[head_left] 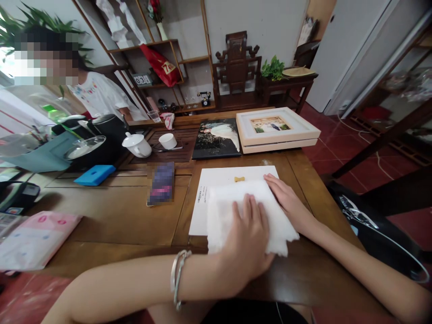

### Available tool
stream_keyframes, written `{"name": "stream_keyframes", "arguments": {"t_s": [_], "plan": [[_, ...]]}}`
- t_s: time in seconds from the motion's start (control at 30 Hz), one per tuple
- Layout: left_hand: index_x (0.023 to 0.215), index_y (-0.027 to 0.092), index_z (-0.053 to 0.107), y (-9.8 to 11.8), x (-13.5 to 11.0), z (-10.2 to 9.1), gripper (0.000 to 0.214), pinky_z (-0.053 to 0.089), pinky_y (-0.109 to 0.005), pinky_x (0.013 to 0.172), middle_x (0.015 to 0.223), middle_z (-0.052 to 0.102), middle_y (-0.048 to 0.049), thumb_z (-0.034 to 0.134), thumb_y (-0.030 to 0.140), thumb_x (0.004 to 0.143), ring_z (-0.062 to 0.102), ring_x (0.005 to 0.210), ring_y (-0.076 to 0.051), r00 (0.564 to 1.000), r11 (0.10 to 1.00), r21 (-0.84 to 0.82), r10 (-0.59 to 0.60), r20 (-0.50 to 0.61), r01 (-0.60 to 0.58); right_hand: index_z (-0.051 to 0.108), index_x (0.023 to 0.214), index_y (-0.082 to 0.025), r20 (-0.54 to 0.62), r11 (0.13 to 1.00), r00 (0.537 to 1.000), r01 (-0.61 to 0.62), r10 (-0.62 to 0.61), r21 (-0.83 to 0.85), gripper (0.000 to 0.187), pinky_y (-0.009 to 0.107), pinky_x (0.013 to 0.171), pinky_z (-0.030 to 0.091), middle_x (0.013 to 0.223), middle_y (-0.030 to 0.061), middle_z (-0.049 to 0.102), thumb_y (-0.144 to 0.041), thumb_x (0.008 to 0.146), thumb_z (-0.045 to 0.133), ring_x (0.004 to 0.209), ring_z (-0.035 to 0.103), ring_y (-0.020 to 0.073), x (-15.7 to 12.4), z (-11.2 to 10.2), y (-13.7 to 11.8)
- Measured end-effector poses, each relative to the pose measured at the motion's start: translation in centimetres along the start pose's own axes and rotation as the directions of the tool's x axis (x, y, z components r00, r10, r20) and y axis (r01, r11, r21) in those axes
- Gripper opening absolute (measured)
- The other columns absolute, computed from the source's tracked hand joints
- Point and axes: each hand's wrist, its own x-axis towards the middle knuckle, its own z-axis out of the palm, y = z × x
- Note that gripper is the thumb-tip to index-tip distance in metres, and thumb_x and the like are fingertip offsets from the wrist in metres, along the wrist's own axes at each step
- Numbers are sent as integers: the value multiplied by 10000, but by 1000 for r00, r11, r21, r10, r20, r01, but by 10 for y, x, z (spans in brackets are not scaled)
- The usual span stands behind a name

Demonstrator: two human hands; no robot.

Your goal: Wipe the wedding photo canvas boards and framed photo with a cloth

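A white rectangular panel lies on the wooden table in front of me. A small gold bow-shaped hanger sits near its top edge, and fine print with a barcode runs along its left side. A white tissue sheet with ragged edges covers much of the panel and hangs past its near edge. My left hand presses flat on the tissue, its fingers spread. Along the panel's right edge rests my right hand, fingers stretched out, touching the edge and the tissue.
Behind the panel stand a dark photo panel and stacked pale frames. To the left are a phone, a blue block, a white teapot, a cup and a tissue pack. A person sits at the far left.
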Motion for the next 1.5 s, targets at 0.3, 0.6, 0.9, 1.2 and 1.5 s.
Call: {"name": "stream_keyframes", "arguments": {"t_s": [0.3, 0.6, 0.9, 1.2, 1.5], "plan": [[1492, 81, 323, -66, 43, 22, 721, 197, -560, 1184, 1579, 276, -210, 538, 402, 884, 162, 1485, -374, 979, 954, -294, -108, -175, 53, 470, 1356, -133, -62, 999, 998, -3, 0, -46, 439, 560, 1108, 365, 1416, 195, 508, -214, 934, 381, 1389, 397, 314, 3, 6, 1], [1428, -55, 422, 21, -20, 3, 936, 262, -672, 1113, 1465, 408, -321, 563, 606, 780, 299, 1382, -537, 986, 999, 7, -47, -160, 49, 463, 1378, -163, -27, 1000, 1000, -16, 15, -21, 434, 540, 1129, 344, 1451, 180, 485, -282, 982, 332, 1414, 367, 287, 2, 2, -1], [1424, -47, 432, 29, -2, 11, 927, 354, -676, 1044, 1468, 414, -308, 531, 637, 806, 299, 1385, -533, 977, 988, 47, -140, -160, 150, 412, 1432, -208, -24, 1000, 1000, 10, -10, 8, 491, 557, 1130, 328, 1481, 150, 458, -261, 946, 367, 1426, 341, 293, -1, 3, 5], [1422, 3, 402, -49, 48, 12, 736, 294, -612, 1113, 1512, 347, -303, 549, 467, 869, 255, 1439, -447, 976, 982, -125, -161, -145, 144, 435, 1402, -132, -52, 1000, 999, -9, 7, -24, 482, 547, 1130, 344, 1437, 189, 492, -222, 932, 386, 1408, 371, 302, 1, 5, 2], [1464, -51, 311, -11, -32, 7, 885, 254, -668, 1104, 1529, 265, -343, 521, 533, 834, 169, 1433, -521, 994, 997, -42, 63, -88, -67, 470, 1363, -126, -14, 997, 999, -38, 38, -64, 432, 535, 1150, 329, 1458, 183, 480, -307, 991, 345, 1416, 363, 280, 3, 2, -5]]}}
